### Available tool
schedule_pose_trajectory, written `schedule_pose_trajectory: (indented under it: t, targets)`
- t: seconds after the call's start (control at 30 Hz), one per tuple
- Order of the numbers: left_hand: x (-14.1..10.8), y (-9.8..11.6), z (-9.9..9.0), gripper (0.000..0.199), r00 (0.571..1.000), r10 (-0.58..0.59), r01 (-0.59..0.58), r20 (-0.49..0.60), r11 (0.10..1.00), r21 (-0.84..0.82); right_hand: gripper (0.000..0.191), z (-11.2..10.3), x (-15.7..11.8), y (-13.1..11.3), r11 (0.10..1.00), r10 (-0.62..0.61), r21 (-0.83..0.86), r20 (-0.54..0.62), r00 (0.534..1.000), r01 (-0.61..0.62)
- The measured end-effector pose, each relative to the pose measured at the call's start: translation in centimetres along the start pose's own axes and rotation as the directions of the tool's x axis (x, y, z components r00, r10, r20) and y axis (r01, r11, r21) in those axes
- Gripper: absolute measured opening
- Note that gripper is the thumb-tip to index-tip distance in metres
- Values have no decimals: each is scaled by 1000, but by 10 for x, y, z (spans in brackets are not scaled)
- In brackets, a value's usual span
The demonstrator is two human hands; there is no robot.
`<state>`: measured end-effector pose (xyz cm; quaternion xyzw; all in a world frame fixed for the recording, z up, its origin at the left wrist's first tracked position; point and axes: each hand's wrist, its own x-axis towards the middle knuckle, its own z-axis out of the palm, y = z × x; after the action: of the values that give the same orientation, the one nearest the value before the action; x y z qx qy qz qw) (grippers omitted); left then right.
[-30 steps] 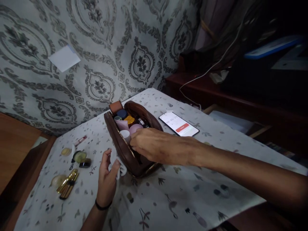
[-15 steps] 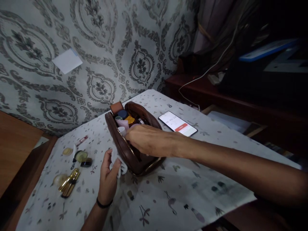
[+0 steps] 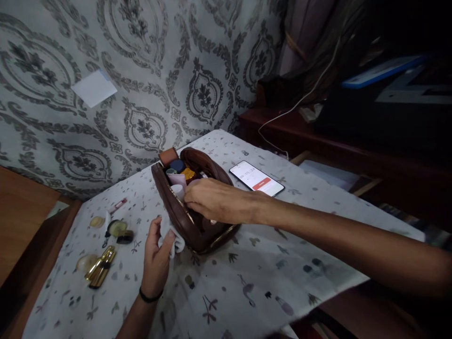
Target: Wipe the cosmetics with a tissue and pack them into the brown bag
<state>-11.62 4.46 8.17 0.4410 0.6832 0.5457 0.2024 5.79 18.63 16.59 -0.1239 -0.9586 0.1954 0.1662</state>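
Observation:
A brown zippered bag lies open on the patterned white tablecloth. Inside it are a blue-capped item, a pink tube, a white container and a yellow item. My right hand reaches into the bag with curled fingers; their tips and anything between them are hidden. Beside the bag's near left side, my left hand, with a black band on its wrist, holds a crumpled white cloth between thumb and fingers.
Right of the bag lies a lit phone. At the left are gold tubes, a round jar, a dark cap and a small red-ended tube. A white cable hangs beyond the table, near an open drawer.
The whole view has shifted slightly, moving the scene a little left. Both hands keep nearly the same places relative to the bag.

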Motion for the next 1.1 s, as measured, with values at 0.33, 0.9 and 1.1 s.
schedule_pose_trajectory:
  t: [0.33,0.9,1.1]
  targets:
    - [-3,1,-1,41,997,-48,48,55,999,-9,28,1,15,-7,980,166,-96,-86,982,-174]
    - [0,4,-2,35,993,40,-47,110,997,59,22,-13,53,-9,954,299,-50,95,950,-295]
    - [0,4,-1,35,993,21,-25,120,999,37,19,-20,51,-7,963,260,23,178,949,-268]
